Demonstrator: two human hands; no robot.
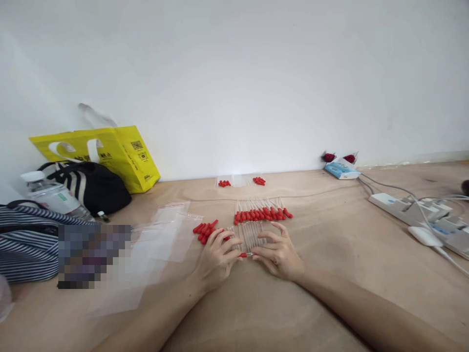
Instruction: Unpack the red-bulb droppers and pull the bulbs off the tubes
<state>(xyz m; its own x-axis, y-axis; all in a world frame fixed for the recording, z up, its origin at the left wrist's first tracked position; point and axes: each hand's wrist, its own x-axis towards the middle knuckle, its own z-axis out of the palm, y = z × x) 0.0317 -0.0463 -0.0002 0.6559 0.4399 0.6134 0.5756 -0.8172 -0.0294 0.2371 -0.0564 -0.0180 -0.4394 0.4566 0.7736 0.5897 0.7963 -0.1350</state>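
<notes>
My left hand (221,254) pinches a red rubber bulb (243,254) low over the table. Facing it, my right hand (279,254) grips a clear glass dropper tube (250,254), whose end meets the bulb; how far it sits inside I cannot tell. Between and beyond my hands lie bare glass tubes (248,235) side by side. Behind them is a row of droppers with red bulbs (264,214), tubes pointing away from me. Loose red bulbs (205,231) are piled beside my left hand, which partly covers them.
Clear zip bags (157,249) lie left of my hands. Two small bags hold red bulbs (224,184) by the wall. A yellow bag (135,156), black bag (106,183) and bottle (54,195) stand left. A power strip (399,208) with cables lies right, near a blue tissue pack (342,169).
</notes>
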